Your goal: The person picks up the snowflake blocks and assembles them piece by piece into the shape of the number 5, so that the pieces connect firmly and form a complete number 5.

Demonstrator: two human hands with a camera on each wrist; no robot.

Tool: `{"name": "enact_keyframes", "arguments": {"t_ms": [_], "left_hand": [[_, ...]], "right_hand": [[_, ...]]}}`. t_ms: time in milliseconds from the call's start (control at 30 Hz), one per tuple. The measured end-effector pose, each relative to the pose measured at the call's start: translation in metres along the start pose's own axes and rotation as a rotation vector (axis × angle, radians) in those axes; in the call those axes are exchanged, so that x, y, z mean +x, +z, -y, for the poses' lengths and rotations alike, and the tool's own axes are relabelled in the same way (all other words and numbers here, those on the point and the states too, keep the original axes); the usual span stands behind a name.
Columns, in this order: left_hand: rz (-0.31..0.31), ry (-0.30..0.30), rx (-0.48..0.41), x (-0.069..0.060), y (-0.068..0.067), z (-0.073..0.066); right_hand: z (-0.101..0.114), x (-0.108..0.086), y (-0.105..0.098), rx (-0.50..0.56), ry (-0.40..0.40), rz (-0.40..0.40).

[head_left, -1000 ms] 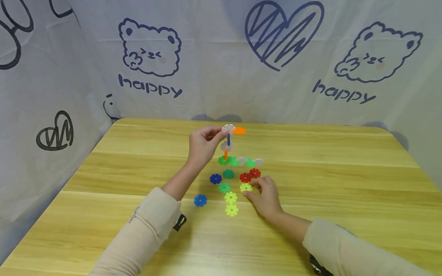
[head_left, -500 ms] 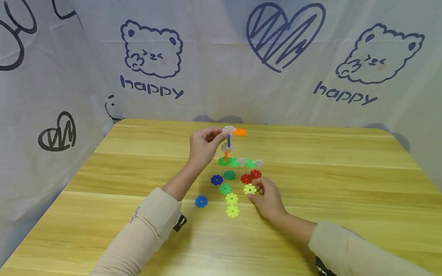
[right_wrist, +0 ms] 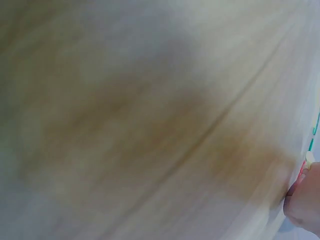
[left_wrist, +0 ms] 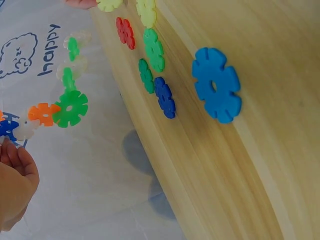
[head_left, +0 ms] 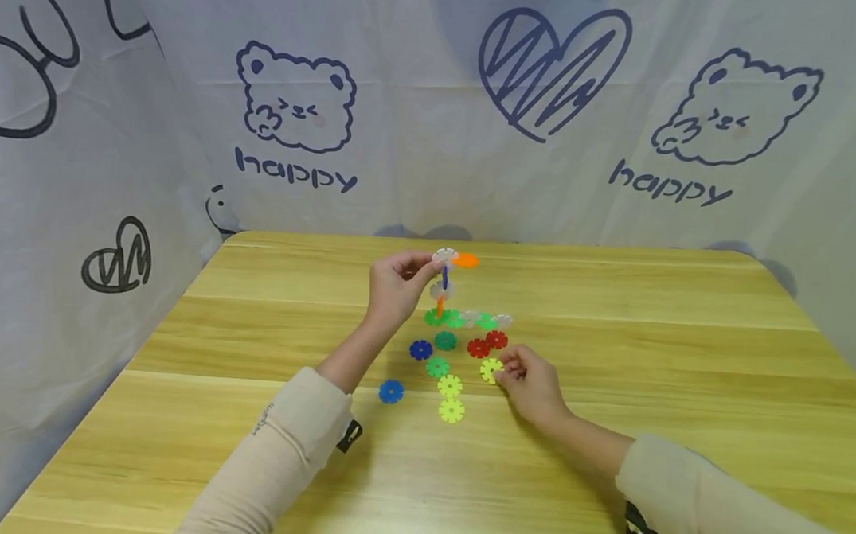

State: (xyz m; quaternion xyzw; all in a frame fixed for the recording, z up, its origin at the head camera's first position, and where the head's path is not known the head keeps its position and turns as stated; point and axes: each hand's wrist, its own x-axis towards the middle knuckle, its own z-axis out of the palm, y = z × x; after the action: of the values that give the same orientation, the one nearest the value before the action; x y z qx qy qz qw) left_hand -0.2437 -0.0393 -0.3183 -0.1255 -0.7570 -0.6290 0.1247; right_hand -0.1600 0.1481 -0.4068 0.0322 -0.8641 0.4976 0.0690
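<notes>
In the head view my left hand (head_left: 395,291) pinches a whitish clear notched disc (head_left: 445,256) at the top of a linked assembly of plastic snowflake discs. An orange disc (head_left: 467,260) juts right from it. Below come a dark blue disc (head_left: 444,279), another clear disc, an upright orange one, then a sideways row starting with a green disc (left_wrist: 76,114). The left wrist view shows this assembly raised off the table. My right hand (head_left: 535,386) holds a yellow disc (head_left: 486,367) by its edge, between thumb and fingers. The right wrist view is mostly blurred tabletop.
Loose discs lie on the wooden table (head_left: 264,449): a light blue disc (left_wrist: 202,85) at left, a dark blue disc (left_wrist: 162,92), two green, two yellow (head_left: 452,419) and two red discs (head_left: 477,352). A white cloth backdrop (head_left: 423,164) with drawings stands behind the table.
My right hand has shifted slightly right, bringing the yellow disc with it, away from the red discs. The left hand keeps hold of the assembly in nearly the same place.
</notes>
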Motion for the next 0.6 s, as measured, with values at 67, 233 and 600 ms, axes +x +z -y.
{"name": "enact_keyframes", "arguments": {"t_ms": [67,233,600], "left_hand": [[0.001,0.003,-0.003,0.000,0.000,0.000],[-0.001,-0.006,0.003,-0.003,-0.001,-0.002],[0.020,0.004,0.006,-0.004,-0.002,0.001]], "right_hand": [[0.000,0.000,-0.002,0.008,0.013,-0.001],[0.001,0.001,-0.006,0.003,0.039,-0.001],[0.013,0.009,-0.015,0.078,0.010,-0.043]]}}
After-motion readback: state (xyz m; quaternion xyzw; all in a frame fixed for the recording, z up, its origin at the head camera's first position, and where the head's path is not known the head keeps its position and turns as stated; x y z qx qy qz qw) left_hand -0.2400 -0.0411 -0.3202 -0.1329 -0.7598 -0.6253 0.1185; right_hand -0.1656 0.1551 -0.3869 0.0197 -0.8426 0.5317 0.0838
